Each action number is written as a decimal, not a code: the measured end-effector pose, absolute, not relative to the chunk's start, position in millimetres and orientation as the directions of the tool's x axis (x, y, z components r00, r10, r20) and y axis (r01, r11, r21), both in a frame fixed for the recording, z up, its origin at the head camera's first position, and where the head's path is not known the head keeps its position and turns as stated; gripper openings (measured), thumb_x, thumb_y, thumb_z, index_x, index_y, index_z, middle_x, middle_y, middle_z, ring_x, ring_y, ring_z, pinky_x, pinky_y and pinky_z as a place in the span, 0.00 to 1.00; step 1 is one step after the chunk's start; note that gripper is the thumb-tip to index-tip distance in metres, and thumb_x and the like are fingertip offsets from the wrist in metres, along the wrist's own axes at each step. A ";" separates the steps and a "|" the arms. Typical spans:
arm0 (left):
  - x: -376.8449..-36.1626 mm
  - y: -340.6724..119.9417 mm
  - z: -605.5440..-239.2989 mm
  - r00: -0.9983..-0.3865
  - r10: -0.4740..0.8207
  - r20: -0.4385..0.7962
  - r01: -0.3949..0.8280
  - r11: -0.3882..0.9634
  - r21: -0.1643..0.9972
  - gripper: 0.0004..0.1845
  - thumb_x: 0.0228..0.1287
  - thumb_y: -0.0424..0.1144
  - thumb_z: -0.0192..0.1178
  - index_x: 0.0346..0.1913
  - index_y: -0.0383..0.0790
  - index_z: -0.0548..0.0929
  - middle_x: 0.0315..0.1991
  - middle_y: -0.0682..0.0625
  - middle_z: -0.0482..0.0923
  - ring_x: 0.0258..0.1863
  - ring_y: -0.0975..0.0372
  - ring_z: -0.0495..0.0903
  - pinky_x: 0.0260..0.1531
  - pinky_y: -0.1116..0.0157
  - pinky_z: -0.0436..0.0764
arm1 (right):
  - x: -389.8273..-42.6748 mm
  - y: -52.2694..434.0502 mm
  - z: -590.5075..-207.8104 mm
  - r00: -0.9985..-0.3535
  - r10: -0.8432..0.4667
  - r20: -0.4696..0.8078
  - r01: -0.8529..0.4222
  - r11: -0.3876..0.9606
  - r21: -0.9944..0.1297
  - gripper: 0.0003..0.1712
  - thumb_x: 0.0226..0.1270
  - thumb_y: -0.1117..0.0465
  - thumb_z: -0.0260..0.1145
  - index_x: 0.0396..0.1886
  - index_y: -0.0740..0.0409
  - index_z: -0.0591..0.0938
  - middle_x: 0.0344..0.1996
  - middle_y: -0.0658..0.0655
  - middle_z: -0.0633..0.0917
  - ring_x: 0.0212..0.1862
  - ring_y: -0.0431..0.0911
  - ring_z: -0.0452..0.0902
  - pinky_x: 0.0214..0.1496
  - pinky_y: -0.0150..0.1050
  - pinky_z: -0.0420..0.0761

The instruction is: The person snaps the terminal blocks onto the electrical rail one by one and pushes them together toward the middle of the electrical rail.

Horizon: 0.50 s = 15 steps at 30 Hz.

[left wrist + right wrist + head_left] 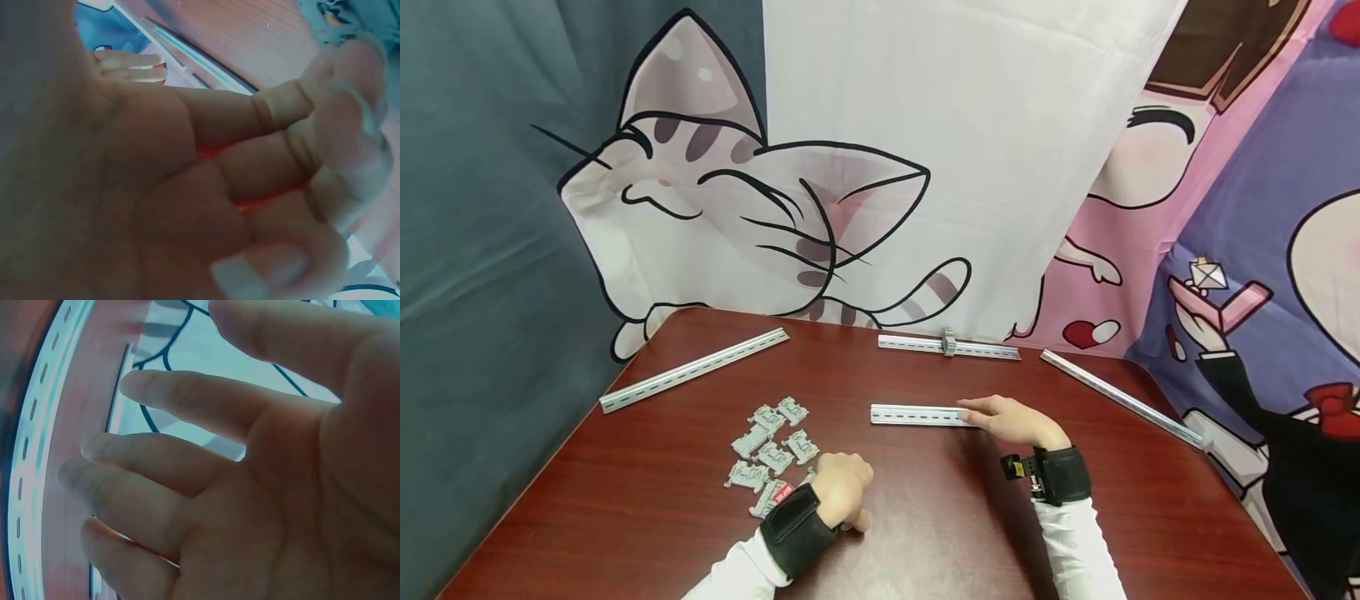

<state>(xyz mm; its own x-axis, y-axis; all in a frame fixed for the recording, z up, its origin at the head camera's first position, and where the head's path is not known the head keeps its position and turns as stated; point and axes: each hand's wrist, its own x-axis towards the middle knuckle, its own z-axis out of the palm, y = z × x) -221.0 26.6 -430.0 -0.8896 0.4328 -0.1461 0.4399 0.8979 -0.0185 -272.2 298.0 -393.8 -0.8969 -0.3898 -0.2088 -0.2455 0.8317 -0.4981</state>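
Grey plastic terminal blocks (771, 446) lie loose in a heap on the red-brown table (625, 500), at 10 o'clock from your left hand (842, 490), whose fingers are curled and hold nothing. Your right hand (1015, 421), fingers straight and spread, touches the near DIN rail (917, 415) at its 3 o'clock end.
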 end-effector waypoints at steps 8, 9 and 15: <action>-222.3 22.4 -431.6 -0.858 0.512 -0.041 0.511 0.859 0.024 0.18 0.29 0.48 0.77 0.18 0.46 0.78 0.22 0.53 0.79 0.24 0.58 0.80 0.22 0.60 0.75 | -271.4 277.2 -403.6 -0.881 -0.435 -0.187 -0.297 0.816 -0.496 0.30 0.74 0.48 0.53 0.64 0.65 0.74 0.58 0.63 0.80 0.60 0.56 0.76 0.59 0.55 0.75; -223.0 21.6 -431.4 -0.850 0.526 -0.030 0.525 0.851 0.031 0.17 0.29 0.48 0.77 0.18 0.46 0.77 0.21 0.54 0.78 0.23 0.59 0.79 0.22 0.60 0.75 | -271.4 272.9 -404.8 -0.874 -0.452 -0.178 -0.313 0.805 -0.504 0.29 0.74 0.48 0.53 0.63 0.65 0.74 0.57 0.63 0.81 0.58 0.55 0.78 0.57 0.54 0.76; -227.3 19.2 -428.8 -0.804 0.594 0.004 0.593 0.802 0.071 0.18 0.30 0.47 0.75 0.15 0.46 0.74 0.17 0.55 0.74 0.19 0.62 0.76 0.20 0.62 0.74 | -273.8 243.4 -414.7 -0.838 -0.540 -0.077 -0.426 0.736 -0.527 0.23 0.72 0.48 0.57 0.55 0.59 0.82 0.47 0.52 0.87 0.45 0.40 0.80 0.47 0.39 0.79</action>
<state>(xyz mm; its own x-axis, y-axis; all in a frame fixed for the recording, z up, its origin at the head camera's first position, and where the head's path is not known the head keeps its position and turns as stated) -227.3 19.2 -428.8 -0.8042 0.5944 0.0042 0.5932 0.8020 0.0707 -273.8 243.4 -414.7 -0.8379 -0.5403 -0.0775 -0.4258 0.7357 -0.5267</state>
